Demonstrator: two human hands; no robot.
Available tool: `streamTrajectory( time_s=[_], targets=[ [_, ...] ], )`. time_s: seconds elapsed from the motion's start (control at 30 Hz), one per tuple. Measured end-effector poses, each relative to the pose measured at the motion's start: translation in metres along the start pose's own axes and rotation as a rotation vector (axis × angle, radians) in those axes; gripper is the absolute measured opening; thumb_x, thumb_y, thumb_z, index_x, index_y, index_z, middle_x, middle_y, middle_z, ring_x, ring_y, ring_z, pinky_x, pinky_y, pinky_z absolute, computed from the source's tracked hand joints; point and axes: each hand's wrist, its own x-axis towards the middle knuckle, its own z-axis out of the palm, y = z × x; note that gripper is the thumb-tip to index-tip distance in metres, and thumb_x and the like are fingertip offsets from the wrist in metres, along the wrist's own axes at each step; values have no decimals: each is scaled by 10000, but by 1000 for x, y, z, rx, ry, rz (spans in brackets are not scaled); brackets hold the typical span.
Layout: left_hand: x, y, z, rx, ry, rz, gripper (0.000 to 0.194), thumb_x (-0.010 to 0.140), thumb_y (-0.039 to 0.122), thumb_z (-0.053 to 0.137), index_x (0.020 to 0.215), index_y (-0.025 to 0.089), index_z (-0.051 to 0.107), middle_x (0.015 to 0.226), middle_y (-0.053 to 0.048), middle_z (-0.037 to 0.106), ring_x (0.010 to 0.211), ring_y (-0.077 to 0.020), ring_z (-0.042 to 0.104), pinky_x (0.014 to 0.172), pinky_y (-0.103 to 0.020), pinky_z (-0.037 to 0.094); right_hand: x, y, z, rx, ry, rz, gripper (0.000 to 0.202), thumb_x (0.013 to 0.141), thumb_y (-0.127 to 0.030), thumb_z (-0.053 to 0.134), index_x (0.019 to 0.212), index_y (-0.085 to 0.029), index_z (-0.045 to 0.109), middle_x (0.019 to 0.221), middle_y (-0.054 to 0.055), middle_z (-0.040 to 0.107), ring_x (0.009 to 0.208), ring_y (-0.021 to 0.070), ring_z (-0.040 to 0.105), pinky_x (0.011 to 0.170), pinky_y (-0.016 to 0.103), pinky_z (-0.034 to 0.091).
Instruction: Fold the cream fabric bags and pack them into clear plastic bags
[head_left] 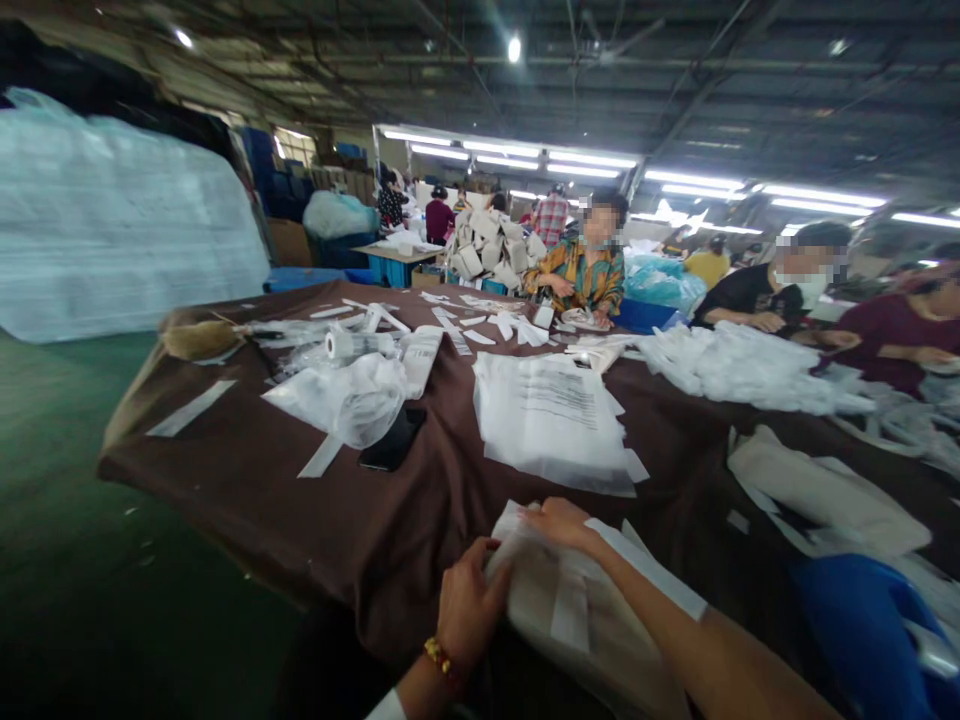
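Observation:
A clear plastic bag with a folded beige cloth item inside lies at the near edge of the table. My left hand, a beaded bracelet at its wrist, grips the bag's left edge between thumb and fingers. Across the bag's far end reaches my right hand, its fingers closed on the top edge near the left corner. White strips show along my right forearm and on the bag. Beyond my hands lies a stack of printed plastic bags.
The brown tablecloth carries a black phone, a roll of clear tape, crumpled plastic and a brush. A beige bundle and a blue object are at right. Co-workers sit across the table.

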Motion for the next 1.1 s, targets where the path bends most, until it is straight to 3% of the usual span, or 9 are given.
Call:
streamTrajectory(
  time_s=[0.1,0.2,0.27,0.47,0.53,0.63,0.73,0.93,1.1],
  targets=[
    [3,2,-5,93,-17,-10,377,834,459,403,1062,194,544,918,-71,697,831,-238,650,684,-295,423,13,0,16,203,-41,-110,357,827,-400,502,632,-123,614,615,34,610,651,168,588,590,233,434],
    [11,5,-10,143,-68,0,370,842,460,384,1033,192,553,937,-87,696,860,-240,649,711,-293,419,11,-1,25,367,-23,-186,260,805,-314,483,851,-115,643,839,38,670,797,151,602,702,217,463],
    [17,8,-12,172,-117,-18,374,839,452,384,1030,180,557,967,-104,692,905,-254,642,755,-308,418,12,-3,30,415,-19,-185,260,777,-315,506,858,-116,652,871,45,678,828,153,606,739,218,465],
    [22,15,-14,248,-190,-87,361,842,412,371,1044,178,557,1010,-119,688,967,-298,626,827,-381,406,28,11,32,249,146,85,371,845,-412,431,814,-124,663,832,103,668,823,208,609,706,280,435],
    [21,17,-14,268,-184,-75,338,846,385,360,1026,181,560,977,-114,694,958,-304,628,839,-405,401,29,17,28,154,151,167,386,810,-472,494,742,-130,660,785,118,658,812,246,605,696,313,414],
    [21,17,-14,295,-175,-67,324,842,357,357,1014,169,556,960,-125,694,957,-314,627,859,-435,391,28,21,23,86,63,190,439,758,-558,552,619,-149,632,666,81,629,725,228,599,623,290,378],
    [21,15,-13,294,-176,-67,327,843,366,361,1014,163,552,964,-131,691,970,-318,621,878,-445,381,28,18,22,81,-10,180,462,788,-556,515,572,-159,610,612,51,604,677,185,593,576,254,356],
    [19,15,-11,296,-123,-62,409,864,400,352,1128,110,469,1000,-136,679,974,-285,621,877,-402,396,26,17,27,91,127,231,461,727,-590,544,614,-145,591,791,151,614,867,311,571,700,352,369],
    [19,18,-12,337,-126,-84,372,859,391,366,1051,148,572,963,-122,696,958,-287,630,869,-394,405,30,24,31,419,5,144,405,687,-541,524,530,-167,511,523,4,463,567,146,478,550,262,318]
  ],
)
